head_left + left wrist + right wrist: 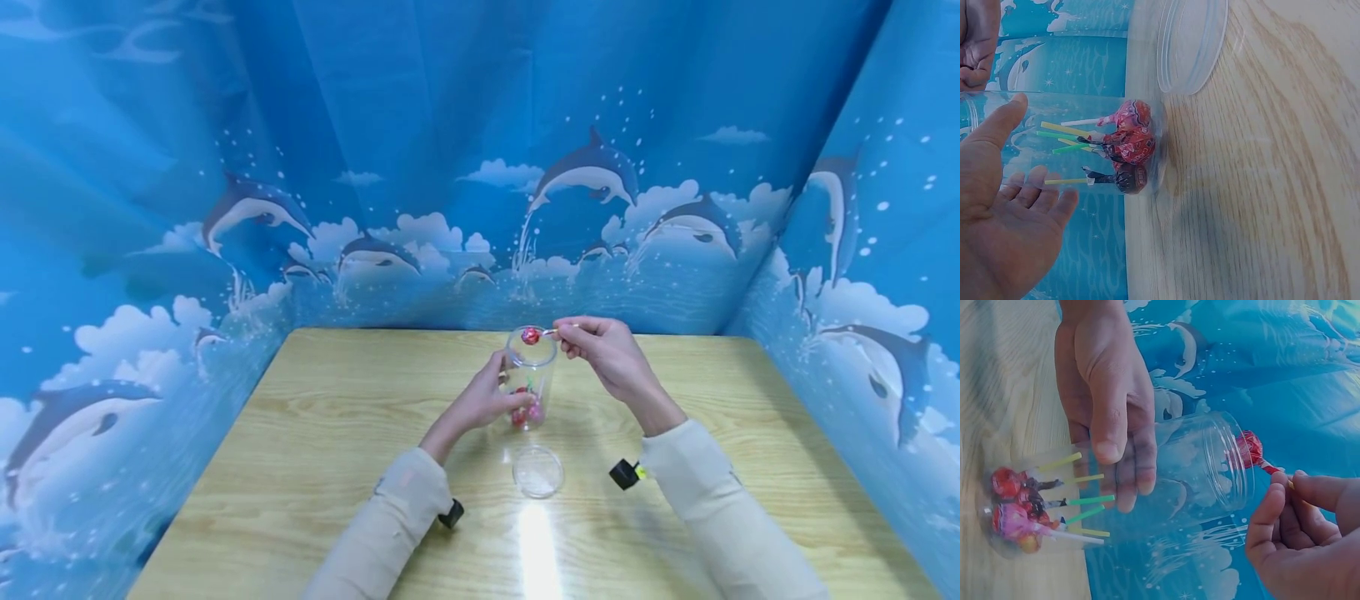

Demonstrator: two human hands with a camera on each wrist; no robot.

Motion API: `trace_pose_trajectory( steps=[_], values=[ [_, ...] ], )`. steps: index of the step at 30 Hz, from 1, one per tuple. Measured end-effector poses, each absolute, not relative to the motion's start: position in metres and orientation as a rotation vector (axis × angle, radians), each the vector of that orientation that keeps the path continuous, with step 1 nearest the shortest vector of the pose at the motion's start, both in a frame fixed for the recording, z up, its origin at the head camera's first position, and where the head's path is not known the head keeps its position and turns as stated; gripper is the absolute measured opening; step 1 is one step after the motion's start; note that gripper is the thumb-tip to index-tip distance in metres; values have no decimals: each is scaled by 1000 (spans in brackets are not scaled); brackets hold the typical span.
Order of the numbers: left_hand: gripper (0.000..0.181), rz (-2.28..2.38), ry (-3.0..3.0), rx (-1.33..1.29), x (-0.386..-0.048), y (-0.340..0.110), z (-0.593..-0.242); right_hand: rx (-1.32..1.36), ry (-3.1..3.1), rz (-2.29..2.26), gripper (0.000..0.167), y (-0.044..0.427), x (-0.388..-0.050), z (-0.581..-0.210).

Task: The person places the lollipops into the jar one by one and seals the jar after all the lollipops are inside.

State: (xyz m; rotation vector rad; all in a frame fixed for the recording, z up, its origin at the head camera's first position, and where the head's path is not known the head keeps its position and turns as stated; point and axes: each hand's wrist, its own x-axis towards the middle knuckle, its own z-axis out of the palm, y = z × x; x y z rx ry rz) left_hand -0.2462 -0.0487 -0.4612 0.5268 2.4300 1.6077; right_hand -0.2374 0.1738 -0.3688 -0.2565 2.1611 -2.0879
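Observation:
A clear plastic jar (pixel 534 375) stands upright on the table, its mouth uncovered. My left hand (pixel 489 393) grips its side, thumb on one face and fingers round the other, as the left wrist view (pixel 1016 206) shows. Several wrapped lollipops (pixel 1019 509) lie at the jar's bottom, heads down, with yellow, green and white sticks pointing up. Right at the jar's mouth is a red-wrapped lollipop (pixel 1249 449), head over the rim. My right hand (pixel 611 358) pinches its stick between thumb and forefinger.
A round clear lid (pixel 537 472) lies on the wooden table (pixel 337 433) in front of the jar. Blue curtains (pixel 420 167) printed with dolphins hang behind the table and along both sides.

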Motion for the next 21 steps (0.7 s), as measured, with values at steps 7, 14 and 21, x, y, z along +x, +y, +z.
trace_pose_trajectory(
  steps=[7,14,21],
  values=[
    [90,1607,2419,523,-247,-50,-462,-351,2521,-1751,41,166,-242,-360],
    [89,1619,2417,542,-247,-50,-461,-446,2645,-1616,31,160,-242,-354],
    [79,1611,2411,542,-246,-50,-460,-514,2640,-1566,32,157,-242,-351]
  ],
)
